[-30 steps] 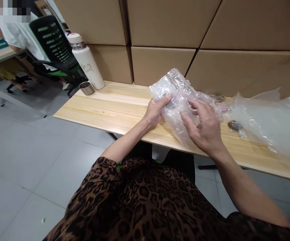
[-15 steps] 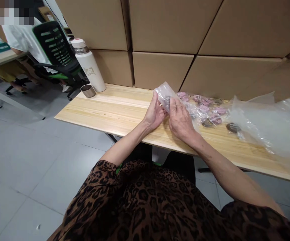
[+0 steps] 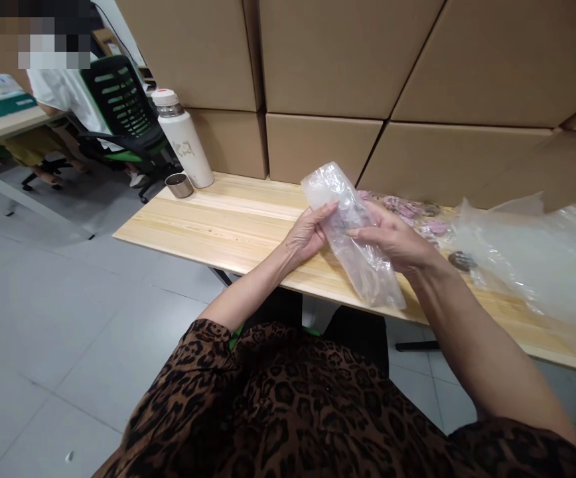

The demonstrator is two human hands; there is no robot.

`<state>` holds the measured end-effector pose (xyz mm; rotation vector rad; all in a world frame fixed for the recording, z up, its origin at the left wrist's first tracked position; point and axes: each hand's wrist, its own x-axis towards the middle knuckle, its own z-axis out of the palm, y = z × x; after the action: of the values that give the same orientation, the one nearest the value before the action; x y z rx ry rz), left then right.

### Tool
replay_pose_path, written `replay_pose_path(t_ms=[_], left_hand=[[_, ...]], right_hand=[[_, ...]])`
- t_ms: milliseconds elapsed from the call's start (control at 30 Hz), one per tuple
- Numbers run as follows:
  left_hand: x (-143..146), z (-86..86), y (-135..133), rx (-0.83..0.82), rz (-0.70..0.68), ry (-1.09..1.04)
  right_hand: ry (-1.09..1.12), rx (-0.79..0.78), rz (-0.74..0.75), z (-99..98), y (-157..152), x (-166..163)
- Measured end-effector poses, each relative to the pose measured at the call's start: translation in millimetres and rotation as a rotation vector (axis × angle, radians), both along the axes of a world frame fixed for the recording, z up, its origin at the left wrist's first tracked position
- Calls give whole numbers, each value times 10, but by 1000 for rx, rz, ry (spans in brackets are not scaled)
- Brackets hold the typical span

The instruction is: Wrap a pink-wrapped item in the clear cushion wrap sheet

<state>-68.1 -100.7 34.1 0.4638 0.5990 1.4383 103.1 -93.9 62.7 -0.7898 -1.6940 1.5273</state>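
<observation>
Both my hands hold a clear plastic bag [image 3: 362, 259] above the front edge of a light wooden table [image 3: 228, 222]. My left hand [image 3: 308, 234] grips its left side with the thumb on top. My right hand [image 3: 397, 239] pinches it from the right, fingers curled around the film. The bag runs slantwise from upper left to lower right, its lower end hanging past the table edge. Small pink and dark pieces [image 3: 417, 216] lie on the table just behind my right hand.
A big crumpled clear bag [image 3: 537, 252] covers the table's right end. A white bottle [image 3: 183, 139] and a metal cup [image 3: 179, 186] stand at the back left. Cardboard boxes [image 3: 348, 60] wall the far side. Another person sits on a green chair [image 3: 119, 106] at left.
The bag was spread wide a second ago, then bunched small between both hands, and now it is stretched out long and slanted. My right hand has turned palm-in on its right side.
</observation>
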Motion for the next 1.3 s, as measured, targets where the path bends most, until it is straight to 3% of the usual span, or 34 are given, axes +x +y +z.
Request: replay_pose_path(t_ms=[100, 267, 433, 600, 667, 733, 800, 867, 967, 1033, 1133, 1300], left_hand=[[-15, -68, 34, 43, 5, 39], [-168, -143, 192, 66, 109, 58], [-398, -49, 309, 42, 186, 90], [-508, 159, 263, 121, 351, 126], [-497, 238, 189, 191, 402, 148], [-462, 297, 76, 262, 391, 219], [-419, 332, -72, 340, 302, 350], [-375, 349, -234, 429, 119, 497], [-303, 356, -432, 534, -218, 620], [-250, 354, -506, 549, -324, 628], [-190, 356, -540, 500, -235, 622], [-187, 319, -448, 515, 122, 822]], right_hand=[[32, -151, -45, -47, 47, 8], [-59, -167, -83, -205, 52, 146], [-278, -96, -86, -315, 71, 533], [-266, 341, -629, -175, -288, 660], [-164, 235, -546, -115, -499, 557], [-39, -120, -237, -90, -644, 399], [75, -441, 4, -89, -687, 228], [193, -557, 59, -87, -643, 78], [348, -461, -84, -60, -514, -86], [402, -367, -208, -49, -441, -167], [399, -298, -317, -99, -371, -254], [336, -217, -352, -262, -294, -324]])
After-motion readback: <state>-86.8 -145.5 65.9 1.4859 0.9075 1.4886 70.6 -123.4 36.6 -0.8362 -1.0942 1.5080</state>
